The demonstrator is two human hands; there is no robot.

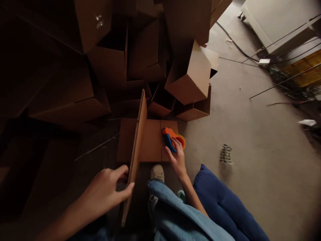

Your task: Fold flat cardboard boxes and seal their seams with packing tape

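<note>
My left hand (106,192) grips the near edge of a flattened cardboard sheet (137,147) that stands on edge, thumb on one side and fingers on the other. My right hand (177,157) reaches forward and closes on an orange and blue tape dispenser (172,138). The dispenser rests on a flat piece of cardboard (150,140) lying on the floor. My knee in blue jeans (175,214) and a white shoe (156,173) sit between the two hands.
A tall heap of assembled brown boxes (190,77) fills the back and the dark left side. A blue cushion (225,204) lies at the lower right. A crumpled silvery scrap (226,154) sits on the concrete floor (250,134). Cables and a white cabinet (276,23) stand at the far right.
</note>
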